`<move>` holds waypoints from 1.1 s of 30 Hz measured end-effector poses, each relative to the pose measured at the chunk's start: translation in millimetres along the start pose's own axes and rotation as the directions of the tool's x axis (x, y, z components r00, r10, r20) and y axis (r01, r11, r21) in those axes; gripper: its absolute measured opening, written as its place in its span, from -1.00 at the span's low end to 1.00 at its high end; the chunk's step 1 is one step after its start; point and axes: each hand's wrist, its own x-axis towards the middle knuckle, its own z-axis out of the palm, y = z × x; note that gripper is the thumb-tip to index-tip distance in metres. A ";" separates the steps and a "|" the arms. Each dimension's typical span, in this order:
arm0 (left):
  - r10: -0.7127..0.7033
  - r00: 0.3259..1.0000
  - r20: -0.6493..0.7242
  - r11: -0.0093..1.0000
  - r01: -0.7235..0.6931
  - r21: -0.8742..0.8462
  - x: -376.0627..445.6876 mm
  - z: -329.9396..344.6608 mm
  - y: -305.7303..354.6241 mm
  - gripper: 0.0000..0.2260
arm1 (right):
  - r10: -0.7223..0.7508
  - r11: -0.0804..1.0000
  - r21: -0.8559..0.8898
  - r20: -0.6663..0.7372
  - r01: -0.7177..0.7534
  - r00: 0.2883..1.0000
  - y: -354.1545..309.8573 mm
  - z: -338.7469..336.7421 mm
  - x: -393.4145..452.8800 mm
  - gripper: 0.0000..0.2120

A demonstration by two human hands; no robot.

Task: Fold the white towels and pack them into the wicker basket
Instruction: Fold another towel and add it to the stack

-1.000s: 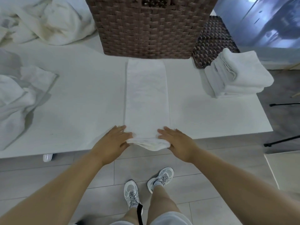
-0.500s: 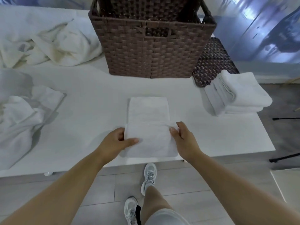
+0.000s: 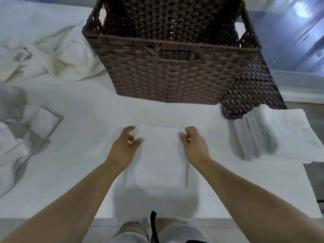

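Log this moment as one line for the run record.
stage: folding | folded towel on table | left hand grips far-left corner | right hand grips far-right corner | wicker basket empty

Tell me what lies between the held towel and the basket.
Head view: only bare table between the towel and the basket.
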 end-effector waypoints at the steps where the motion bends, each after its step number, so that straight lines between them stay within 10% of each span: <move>1: 0.036 0.998 -0.050 0.998 -0.033 0.059 1.0 2.0 -1.5 -0.53 | -0.037 0.999 -0.036 -0.033 0.035 0.999 3.4 1.8 3.5 -0.76; 4: 0.317 0.937 -0.150 0.892 -0.241 0.382 -3.8 3.6 -15.2 -0.55 | -0.389 0.902 -0.250 -0.116 0.352 0.914 17.6 4.9 4.1 -0.70; 7: 0.543 0.832 0.111 0.651 -0.501 0.571 -7.1 0.2 -36.2 -0.56 | -0.630 0.690 -0.390 0.091 0.609 0.772 32.1 8.2 -0.4 -0.63; 10: 0.266 0.872 0.411 0.583 -0.485 0.652 -9.0 -4.2 -39.4 -0.27 | -0.453 0.574 -0.510 0.453 0.640 0.768 40.2 11.2 -3.4 -0.31; 13: 0.138 0.892 0.430 0.512 -0.436 0.740 -9.3 -2.8 -35.9 -0.20 | -0.224 0.548 -0.595 0.573 0.588 0.789 45.5 10.3 -3.6 -0.27; 29: 0.315 0.901 0.297 0.649 -0.433 0.625 -46.7 -12.5 -42.4 -0.67 | 0.168 0.581 -0.813 0.155 0.029 0.974 12.7 4.9 -61.5 -0.35; 33: 0.339 0.866 0.368 0.661 -0.498 0.561 -49.9 -6.5 -38.6 -0.62 | 0.023 0.642 -0.762 0.133 0.087 0.991 20.6 -2.9 -85.7 -0.52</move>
